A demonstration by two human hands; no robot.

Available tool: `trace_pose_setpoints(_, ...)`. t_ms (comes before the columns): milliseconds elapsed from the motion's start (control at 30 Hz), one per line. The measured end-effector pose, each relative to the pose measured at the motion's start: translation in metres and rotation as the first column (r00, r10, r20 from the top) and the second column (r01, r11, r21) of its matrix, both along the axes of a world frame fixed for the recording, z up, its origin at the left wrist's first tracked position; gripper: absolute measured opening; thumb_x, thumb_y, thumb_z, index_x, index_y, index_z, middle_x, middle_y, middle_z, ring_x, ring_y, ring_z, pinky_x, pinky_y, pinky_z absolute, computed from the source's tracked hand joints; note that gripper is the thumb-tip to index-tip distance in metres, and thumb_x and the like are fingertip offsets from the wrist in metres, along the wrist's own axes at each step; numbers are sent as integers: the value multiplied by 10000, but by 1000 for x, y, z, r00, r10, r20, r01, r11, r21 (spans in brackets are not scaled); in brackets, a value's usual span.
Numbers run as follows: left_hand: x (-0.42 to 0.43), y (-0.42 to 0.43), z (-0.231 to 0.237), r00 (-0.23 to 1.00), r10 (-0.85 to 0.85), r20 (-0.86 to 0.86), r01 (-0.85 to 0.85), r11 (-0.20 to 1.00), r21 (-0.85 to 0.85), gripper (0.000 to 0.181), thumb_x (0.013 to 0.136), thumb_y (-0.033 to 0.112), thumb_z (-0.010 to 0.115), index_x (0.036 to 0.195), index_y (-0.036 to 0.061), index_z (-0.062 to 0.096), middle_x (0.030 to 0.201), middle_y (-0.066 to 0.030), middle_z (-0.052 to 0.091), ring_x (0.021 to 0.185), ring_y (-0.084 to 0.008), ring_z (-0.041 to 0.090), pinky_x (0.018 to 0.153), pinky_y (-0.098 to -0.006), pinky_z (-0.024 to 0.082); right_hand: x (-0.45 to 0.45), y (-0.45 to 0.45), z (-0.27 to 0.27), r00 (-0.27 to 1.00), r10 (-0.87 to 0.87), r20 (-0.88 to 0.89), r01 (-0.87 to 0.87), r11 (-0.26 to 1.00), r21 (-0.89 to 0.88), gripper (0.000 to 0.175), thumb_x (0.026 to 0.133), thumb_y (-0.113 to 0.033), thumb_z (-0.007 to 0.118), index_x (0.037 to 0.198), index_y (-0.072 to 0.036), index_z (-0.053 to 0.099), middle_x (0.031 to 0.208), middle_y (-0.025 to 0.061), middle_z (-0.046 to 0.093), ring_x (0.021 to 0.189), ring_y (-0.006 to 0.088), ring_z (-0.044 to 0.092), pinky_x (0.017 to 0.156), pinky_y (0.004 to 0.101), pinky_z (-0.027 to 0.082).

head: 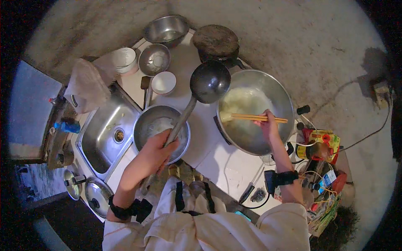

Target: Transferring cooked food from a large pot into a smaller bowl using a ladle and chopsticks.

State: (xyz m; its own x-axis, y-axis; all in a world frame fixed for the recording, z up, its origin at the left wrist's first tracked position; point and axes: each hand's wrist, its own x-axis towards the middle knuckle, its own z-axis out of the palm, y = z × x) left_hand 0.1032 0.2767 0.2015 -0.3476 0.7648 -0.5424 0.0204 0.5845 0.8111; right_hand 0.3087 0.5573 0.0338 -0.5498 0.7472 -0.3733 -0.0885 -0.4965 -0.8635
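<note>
My left hand (pixel 158 149) grips the long handle of a large dark metal ladle (pixel 210 81). The ladle's bowl is over the counter, beside the rim of a big metal wok (pixel 282 94). Below my left hand stands a metal basin (pixel 141 122) with some whitish stuff in it. My right hand (pixel 267 122) holds a pair of wooden chopsticks (pixel 248 117) over the wok. Their tips reach pale, cloudy contents (pixel 245 97) at the wok's left side; whether they touch is hard to tell.
A steel sink (pixel 100 135) lies left, pot lids (pixel 97 196) nearer me. White bowls (pixel 163 83), a metal ladle or pan (pixel 154 59), a metal basin (pixel 166 28) and a dark round-topped block or lidded pot (pixel 216 40) stand farther back. Packets (pixel 323 144) and cables are at right.
</note>
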Motion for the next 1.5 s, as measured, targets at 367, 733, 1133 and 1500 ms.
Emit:
trace_pose_setpoints(367, -17, 27, -4, 834, -303, -462, 299, 951, -84, 116, 764, 107, 421, 782, -7, 433, 571, -135, 477, 400, -191, 472, 365, -289, 363, 8, 5, -9, 988, -57, -142, 42, 993, -108, 219, 774, -268, 415, 761, -50, 395, 716, 116, 495, 642, 230, 536, 621, 302, 463)
trace_pose_setpoints(733, -29, 90, -16, 722, -658, -214, 586, 746, -315, 172, 746, 155, 427, 726, -16, 420, 472, -75, 435, 343, -162, 434, 318, -291, 369, 16, 10, -21, 983, -58, -176, 33, 989, -146, 216, 802, -249, 351, 721, -61, 420, 654, 104, 498, 570, 212, 524, 537, 269, 456)
trace_pose_setpoints(1133, -30, 72, -64, 670, -387, 634, 468, 883, 44, 208, 777, 222, 467, 637, 78, 415, 448, 33, 337, 322, -24, 309, 256, -173, 226, 30, 13, 8, 970, -241, -30, 243, 963, 117, 310, 810, -319, 368, 769, -15, 416, 712, 140, 500, 632, 223, 532, 589, 309, 452)
trace_pose_setpoints(1500, -7, 25, -59, 710, -90, 698, 74, 996, 53, 218, 783, 182, 457, 611, 74, 380, 466, 35, 346, 306, -19, 296, 261, -163, 206, 17, -26, 133, 963, -102, 250, -89, 755, 650, 346, 831, -243, 347, 629, 4, 480, 658, 86, 525, 615, 152, 509, 623, 258, 403)
